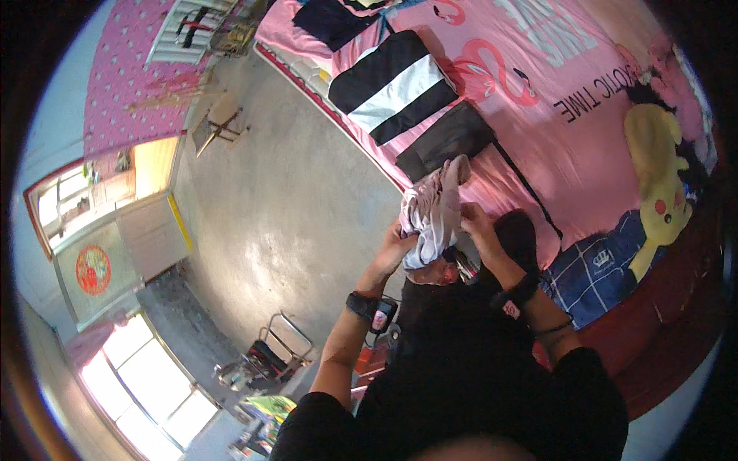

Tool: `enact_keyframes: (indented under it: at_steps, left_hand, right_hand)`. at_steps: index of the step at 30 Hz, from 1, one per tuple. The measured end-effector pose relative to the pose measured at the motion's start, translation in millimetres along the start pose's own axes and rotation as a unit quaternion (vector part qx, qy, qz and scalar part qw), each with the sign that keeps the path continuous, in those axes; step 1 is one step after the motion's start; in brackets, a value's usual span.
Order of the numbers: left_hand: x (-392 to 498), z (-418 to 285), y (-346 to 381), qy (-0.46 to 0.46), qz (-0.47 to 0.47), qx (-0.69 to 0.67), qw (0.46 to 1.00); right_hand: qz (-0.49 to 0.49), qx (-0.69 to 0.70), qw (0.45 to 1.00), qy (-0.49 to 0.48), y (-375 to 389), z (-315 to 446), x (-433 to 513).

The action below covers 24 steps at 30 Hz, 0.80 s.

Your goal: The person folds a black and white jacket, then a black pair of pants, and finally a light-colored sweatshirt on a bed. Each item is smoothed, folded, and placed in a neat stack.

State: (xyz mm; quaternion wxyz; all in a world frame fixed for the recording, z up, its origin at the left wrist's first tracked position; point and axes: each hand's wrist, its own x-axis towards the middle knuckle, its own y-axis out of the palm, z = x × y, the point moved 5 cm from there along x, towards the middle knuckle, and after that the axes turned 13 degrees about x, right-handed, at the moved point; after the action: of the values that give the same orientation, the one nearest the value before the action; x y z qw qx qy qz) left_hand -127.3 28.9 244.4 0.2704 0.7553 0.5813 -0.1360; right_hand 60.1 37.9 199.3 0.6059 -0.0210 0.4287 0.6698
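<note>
A bunched, pale pink and whitish garment (pixel 432 216) hangs between my two hands, close in front of my body. My left hand (pixel 399 245) grips its left side near the lower edge. On the other side, my right hand (pixel 477 223) pinches the cloth with bent fingers. Folds hide the garment's shape and kind. Just beyond it, a folded dark grey cloth (pixel 447 140) lies on the bed's edge. Next to that is a folded black-and-white striped garment (pixel 393 86). Both rest on the pink flamingo-print bed sheet (pixel 576 155).
A yellow plush toy (pixel 657 173) lies at the right, partly over a blue checked cloth (pixel 599 271). More dark folded clothing (pixel 337 23) sits farther along the bed. Left of the bed stretches a concrete floor (pixel 277 173) with a small folding chair (pixel 219 124) and a metal-framed item (pixel 282 346).
</note>
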Motion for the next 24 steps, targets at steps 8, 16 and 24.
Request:
enact_keyframes:
  at_steps: [8, 16, 24]
  left_hand:
    - [-57, -22, 46, -0.087, 0.019, 0.137, 0.987]
    - [-80, -19, 8, -0.022, -0.078, -0.19, 0.978]
    - [-67, -42, 4, 0.053, 0.069, -0.407, 0.909]
  right_hand:
    - [0.066, 0.085, 0.994, -0.014, 15, 49, -23]
    - [-0.12, 0.326, 0.936, 0.057, -62, 26, -23]
    - [-0.068, -0.314, 0.931, -0.175, -108, 53, -31]
